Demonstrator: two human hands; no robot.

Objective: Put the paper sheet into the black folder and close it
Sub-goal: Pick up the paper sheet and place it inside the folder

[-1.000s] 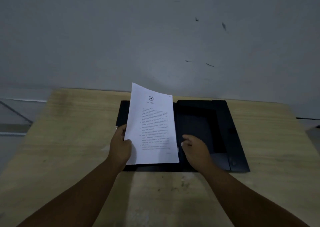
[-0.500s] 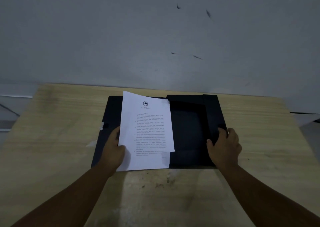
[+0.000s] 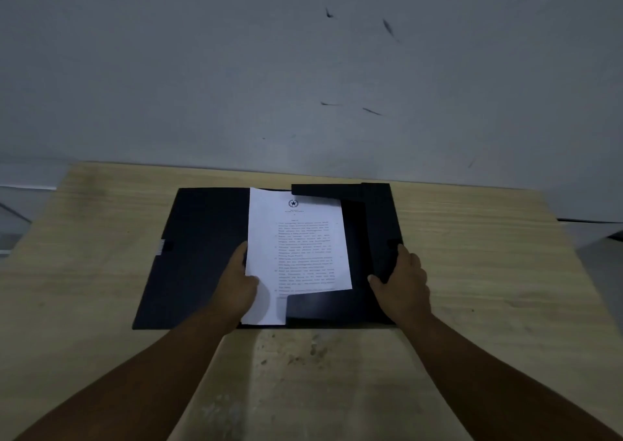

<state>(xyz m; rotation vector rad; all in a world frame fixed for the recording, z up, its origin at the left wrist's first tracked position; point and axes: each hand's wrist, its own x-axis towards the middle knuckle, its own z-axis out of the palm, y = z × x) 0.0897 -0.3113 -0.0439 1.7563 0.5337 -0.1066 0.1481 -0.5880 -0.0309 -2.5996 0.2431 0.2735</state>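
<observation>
Lighting: dim, cool, even. Soft shadow on table (image 3: pixel 505 272) near edge. Sheet (image 3: pixel 296 248) brightest; its print blurred. Wide-angle bending at frame edges.

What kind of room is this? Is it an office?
Maybe an office or study corner, though little shows. There is a plain wooden table against a bare grey wall, with a black folder and a printed paper sheet.

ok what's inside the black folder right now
A printed paper sheet lies in the open black folder, its top and bottom right edges tucked under the flaps. Whatever lies beneath the sheet is covered.
</observation>
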